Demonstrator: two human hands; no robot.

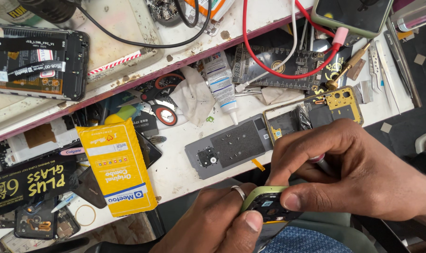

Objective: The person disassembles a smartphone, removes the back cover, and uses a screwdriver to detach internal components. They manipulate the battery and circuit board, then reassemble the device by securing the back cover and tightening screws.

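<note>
Both hands are pinched shut on a green-framed phone [268, 204] low over my lap: left hand [213, 220] thumb on its edge, right hand [349, 171] also tucking a thin tool [321, 161] in its fingers. Looks like mid-teardown near the camera end, so steady fine pressure next, I guess. Bench edge is crowded: grey back cover [231, 147], glue tube [221, 79], yellow packet [116, 168].

Glossy yellow paper packet [116, 168], crumpled white cloth [194, 96], seemingly matt green plastic phone frame [262, 191].
</note>
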